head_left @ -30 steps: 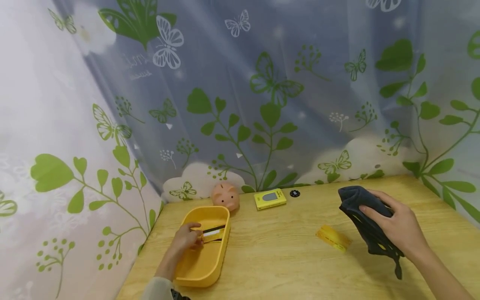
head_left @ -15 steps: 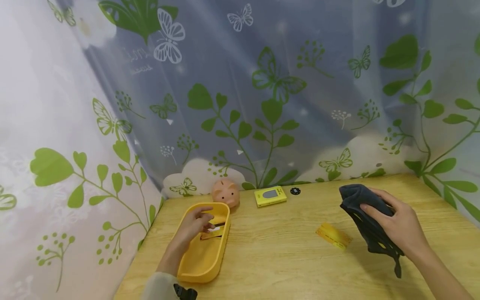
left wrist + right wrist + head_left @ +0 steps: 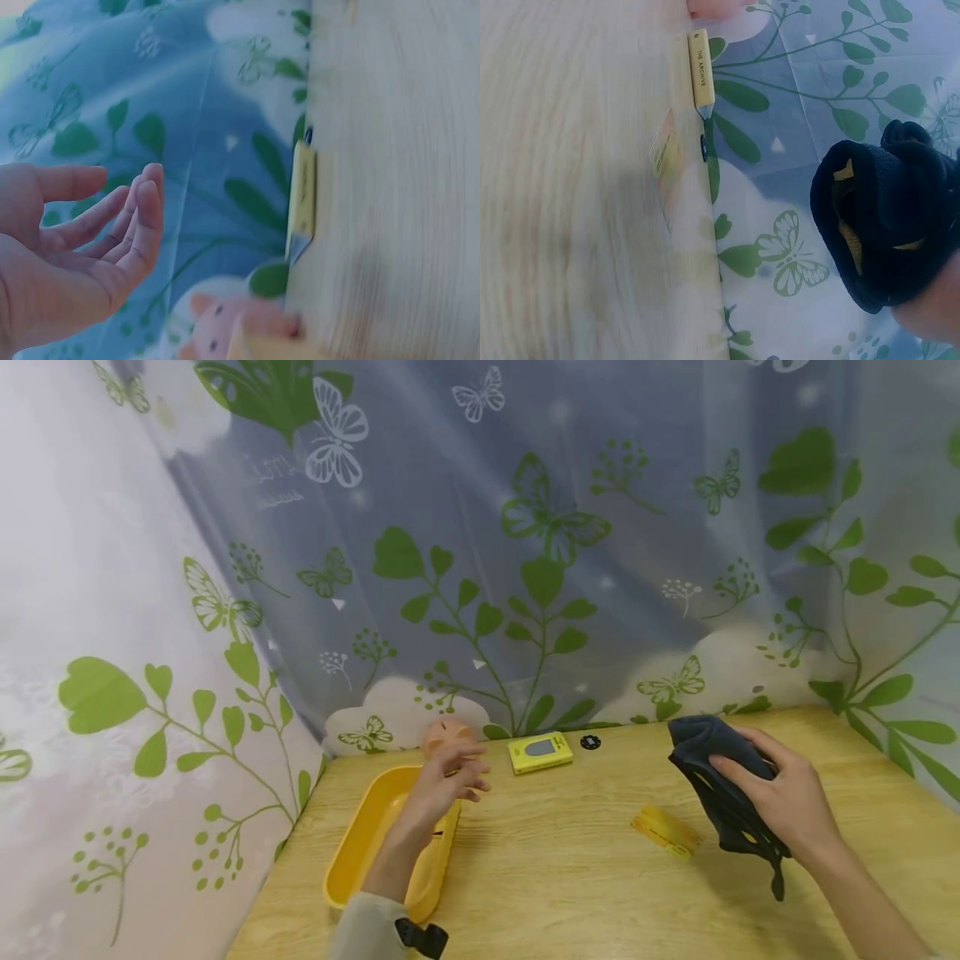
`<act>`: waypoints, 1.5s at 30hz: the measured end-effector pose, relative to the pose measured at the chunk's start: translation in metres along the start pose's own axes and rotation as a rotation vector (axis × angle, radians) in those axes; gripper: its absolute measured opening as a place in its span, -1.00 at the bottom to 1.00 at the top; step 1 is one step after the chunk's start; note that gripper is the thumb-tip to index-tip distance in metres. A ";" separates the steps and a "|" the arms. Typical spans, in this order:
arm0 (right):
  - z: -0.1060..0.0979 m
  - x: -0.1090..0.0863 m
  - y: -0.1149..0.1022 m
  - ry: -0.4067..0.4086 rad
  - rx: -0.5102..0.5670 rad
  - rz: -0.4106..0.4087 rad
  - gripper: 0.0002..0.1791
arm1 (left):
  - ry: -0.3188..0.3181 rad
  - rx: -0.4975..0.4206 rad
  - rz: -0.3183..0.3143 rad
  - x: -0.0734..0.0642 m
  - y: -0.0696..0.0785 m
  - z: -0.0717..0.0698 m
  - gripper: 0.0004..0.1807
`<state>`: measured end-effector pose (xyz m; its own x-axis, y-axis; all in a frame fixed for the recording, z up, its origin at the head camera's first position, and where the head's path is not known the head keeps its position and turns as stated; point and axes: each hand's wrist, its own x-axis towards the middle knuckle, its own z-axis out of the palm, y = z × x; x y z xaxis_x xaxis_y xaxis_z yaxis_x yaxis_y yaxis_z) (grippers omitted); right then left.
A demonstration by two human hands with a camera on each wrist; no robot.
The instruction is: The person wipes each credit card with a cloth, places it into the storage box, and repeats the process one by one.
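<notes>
My left hand (image 3: 441,789) is above the right rim of a yellow tray (image 3: 341,852), in front of a pink piggy bank (image 3: 442,732). Its fingers are loosely bent and hold nothing, as the left wrist view confirms. The hand and forearm hide much of the tray; a small dark strip shows inside. On the right, my right hand (image 3: 797,797) grips a dark navy cloth pouch (image 3: 712,768) above the table, a short cord dangling from it. The right wrist view shows folds and a tan lining in the pouch (image 3: 885,217). Left of it, a yellow card (image 3: 666,832) lies on the table.
Along the back of the wooden table (image 3: 547,860) lie a yellow box (image 3: 540,752) and a round black disc (image 3: 590,742). A curtain (image 3: 480,568) printed with leaves and butterflies hangs behind and at both sides.
My left hand has risen out of the tray, away from the dark and yellow items in it, and moved right in front of the piggy bank. The right hand and pouch have shifted slightly left.
</notes>
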<state>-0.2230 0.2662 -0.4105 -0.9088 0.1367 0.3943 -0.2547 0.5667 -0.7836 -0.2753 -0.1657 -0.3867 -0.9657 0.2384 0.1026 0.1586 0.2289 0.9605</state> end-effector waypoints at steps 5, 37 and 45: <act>0.007 0.003 -0.004 0.010 0.030 -0.004 -0.35 | -0.114 -0.006 -0.013 0.014 -0.005 0.042 -0.62; 0.024 0.014 -0.016 0.014 0.191 0.002 -0.39 | -0.406 0.293 0.038 0.066 -0.055 0.192 -0.38; 0.025 0.015 -0.017 -0.006 0.222 0.003 -0.41 | -0.434 0.422 0.057 0.069 -0.051 0.198 -0.32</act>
<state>-0.2405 0.2383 -0.4035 -0.9114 0.1324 0.3895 -0.3182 0.3734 -0.8714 -0.3094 0.0255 -0.4797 -0.7955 0.6039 -0.0496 0.3605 0.5376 0.7622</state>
